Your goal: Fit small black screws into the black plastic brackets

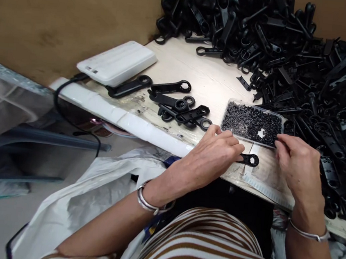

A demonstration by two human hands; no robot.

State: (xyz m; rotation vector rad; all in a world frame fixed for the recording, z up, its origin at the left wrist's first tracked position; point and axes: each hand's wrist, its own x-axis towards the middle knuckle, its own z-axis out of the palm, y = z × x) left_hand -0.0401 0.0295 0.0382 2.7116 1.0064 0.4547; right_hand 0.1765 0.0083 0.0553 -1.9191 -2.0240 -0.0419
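My left hand (pixel 217 150) is closed on a black plastic arm with a ring end (pixel 252 160), held low over the table near its front edge. Only the toothed ring end sticks out past my fingers. My right hand (pixel 299 167) has its thumb and fingertips pinched together at the near right corner of a clear shallow box (pixel 227 127). Whatever sits in that pinch is too small or hidden to make out. Many tiny black parts (pixel 242 116) fill the box, and a pale patch of its bottom shows through.
A large heap of black plastic parts (pixel 247 34) covers the back and right of the table (pixel 180 58). Several ring-ended arms (pixel 178 103) lie left of the box. A white power bank (pixel 118 62) with a black cable (pixel 57 99) rests at the left edge.
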